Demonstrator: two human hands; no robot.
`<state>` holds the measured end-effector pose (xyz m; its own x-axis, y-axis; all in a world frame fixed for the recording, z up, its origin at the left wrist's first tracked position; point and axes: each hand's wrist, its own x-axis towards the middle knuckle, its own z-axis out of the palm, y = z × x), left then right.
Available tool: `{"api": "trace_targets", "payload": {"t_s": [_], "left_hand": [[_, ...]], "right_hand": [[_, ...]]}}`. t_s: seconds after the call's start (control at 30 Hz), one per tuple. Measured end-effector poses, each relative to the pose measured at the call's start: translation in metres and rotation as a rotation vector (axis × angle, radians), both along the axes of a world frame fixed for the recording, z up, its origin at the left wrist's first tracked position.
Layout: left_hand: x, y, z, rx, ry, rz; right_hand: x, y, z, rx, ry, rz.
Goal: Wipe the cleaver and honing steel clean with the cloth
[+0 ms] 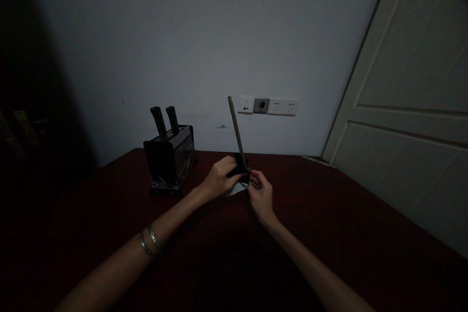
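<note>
Dimly lit, the dark reddish tabletop (300, 200) meets a plain pale wall (204, 39) bearing a row of sockets (282, 107), with a panelled door (405, 68) at the right. Left of centre stands a dark box (185, 153), two black handles (158, 121) rising from its top. Near the tabletop's middle, a slim greyish rod (237, 129) leans left, its foot at a small black piece (234, 171). The left hand (216, 179) grips that piece, thumb in front; the right hand (262, 197) pinches its right edge. Something white (237, 188) shows beneath.
</note>
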<state>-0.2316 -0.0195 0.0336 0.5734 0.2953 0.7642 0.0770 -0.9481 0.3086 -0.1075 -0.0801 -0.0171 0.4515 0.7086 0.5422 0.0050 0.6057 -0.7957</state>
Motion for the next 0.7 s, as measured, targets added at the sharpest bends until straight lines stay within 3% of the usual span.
{"api": "trace_targets", "payload": {"t_s": [0.27, 0.33, 0.57, 0.63, 0.7], "left_hand": [[0.006, -0.005, -0.003, 0.283, -0.086, 0.013], [0.004, -0.005, -0.002, 0.283, -0.105, 0.003], [-0.016, 0.016, 0.018, -0.182, -0.227, 0.134], [-0.018, 0.021, 0.020, -0.308, -0.222, 0.097], [-0.017, 0.022, 0.020, -0.428, -0.163, -0.032]], "right_hand": [[0.004, 0.001, -0.002, 0.014, -0.050, -0.042], [0.005, 0.002, -0.002, 0.011, -0.061, -0.042], [0.003, -0.002, 0.009, -0.055, -0.068, 0.076], [0.001, -0.004, 0.009, -0.032, -0.100, 0.106], [0.000, -0.006, 0.008, -0.012, -0.122, 0.125]]}}
